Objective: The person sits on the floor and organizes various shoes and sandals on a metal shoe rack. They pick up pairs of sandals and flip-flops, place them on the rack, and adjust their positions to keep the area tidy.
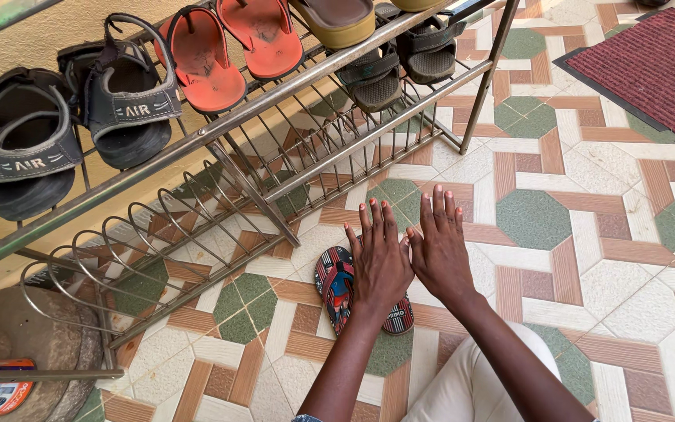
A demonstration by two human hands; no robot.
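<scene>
Hovering flat and open, grasping nothing, the left hand [380, 262] and right hand [441, 246] sit at the frame's centre over a small patterned flip-flop [336, 285] on the tiled floor [587, 258]; hidden beneath the left palm, it could be fumbled or nudged toward the shoe rack [275, 156] at upper left

The left hand [380, 262] and right hand [441, 246] lie flat side by side, above a pair of flip-flops [337, 285] on the tiled floor [587, 234]. The shoe rack [275, 148] stands behind and left of them, sandals [72, 125] on its upper tier. A doormat [650, 70] lies far right
</scene>
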